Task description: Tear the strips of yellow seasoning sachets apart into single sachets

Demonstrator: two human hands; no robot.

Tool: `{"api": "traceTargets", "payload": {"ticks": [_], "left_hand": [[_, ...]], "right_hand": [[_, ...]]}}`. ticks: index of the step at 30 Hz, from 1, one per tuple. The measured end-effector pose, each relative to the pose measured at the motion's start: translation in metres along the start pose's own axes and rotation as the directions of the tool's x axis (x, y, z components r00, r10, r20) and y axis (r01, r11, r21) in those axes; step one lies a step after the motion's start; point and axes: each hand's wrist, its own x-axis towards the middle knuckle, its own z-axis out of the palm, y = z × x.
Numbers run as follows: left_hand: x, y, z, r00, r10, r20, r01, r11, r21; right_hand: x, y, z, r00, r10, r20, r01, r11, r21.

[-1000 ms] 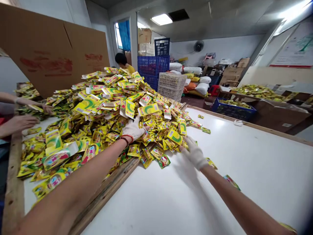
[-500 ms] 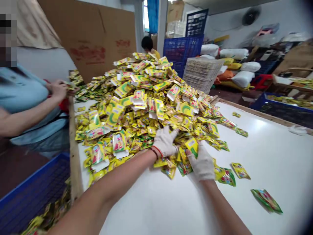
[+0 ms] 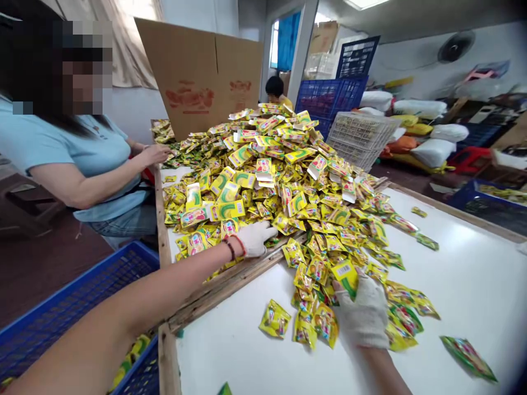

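Observation:
My left hand (image 3: 256, 240), in a white glove with bare fingertips, reaches over the wooden divider. Its fingers are stretched out against yellow candy sachets (image 3: 284, 224) at the foot of the heap, with nothing gripped. In my right hand (image 3: 365, 311), gloved the same way, is a small yellow box (image 3: 345, 274) with a barcode, pinched between thumb and fingers. Loose sachets (image 3: 304, 327) lie on the white tabletop (image 3: 230, 334) left of that hand, and more lie to its right. Yellow boxes (image 3: 228, 192) cover much of the heap's upper part.
A wooden divider (image 3: 222, 296) crosses the table. Blue crates stand at the lower left (image 3: 135, 263) and far right (image 3: 494, 192). A person in light blue (image 3: 99, 159) sits at left; another person (image 3: 275, 88) is behind the heap. A large cardboard carton (image 3: 197, 71) stands behind.
My left hand has drawn back leftward to the wooden divider. My right hand still holds the yellow box and has moved nearer, with sachets spread around it. The view has turned left.

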Motion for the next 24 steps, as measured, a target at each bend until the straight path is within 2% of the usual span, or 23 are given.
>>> {"api": "traceTargets", "payload": {"ticks": [3,5,9,12,15,17,19,22,24], "left_hand": [[0.043,-0.002,0.004,0.993,-0.032,0.113,0.026,0.998,0.057],[0.063,0.004,0.006,0.992,-0.069,0.110,0.062,0.996,0.069],[0.069,0.019,0.001,0.988,-0.139,0.069,0.134,0.988,0.078],[0.053,0.029,-0.016,0.990,-0.131,0.059,0.126,0.989,0.076],[0.022,0.048,-0.029,0.997,-0.078,0.026,0.076,0.994,0.075],[-0.007,0.070,-0.027,1.000,0.029,0.008,-0.029,0.999,0.025],[-0.039,0.096,-0.016,0.984,0.175,0.013,-0.174,0.982,-0.074],[-0.080,0.123,-0.001,0.959,0.277,0.063,-0.263,0.949,-0.172],[-0.091,0.125,-0.002,0.951,0.310,-0.006,-0.304,0.927,-0.218]], "right_hand": [[0.001,0.003,0.003,1.000,-0.006,-0.009,0.006,0.999,0.032],[0.001,0.005,0.005,1.000,-0.006,-0.020,0.007,0.998,0.060],[-0.003,0.004,0.004,0.998,-0.004,-0.055,0.011,0.992,0.125],[-0.016,-0.003,-0.004,0.998,-0.024,-0.054,0.033,0.981,0.189],[-0.035,-0.014,-0.020,0.993,-0.107,0.045,0.091,0.957,0.274],[-0.050,-0.021,-0.032,0.973,-0.160,0.169,0.096,0.938,0.332],[-0.065,-0.025,-0.044,0.950,-0.183,0.255,0.080,0.926,0.368],[-0.093,-0.025,-0.061,0.959,-0.132,0.249,0.030,0.926,0.377],[-0.114,-0.015,-0.072,0.976,-0.018,0.216,-0.066,0.924,0.377]]}}
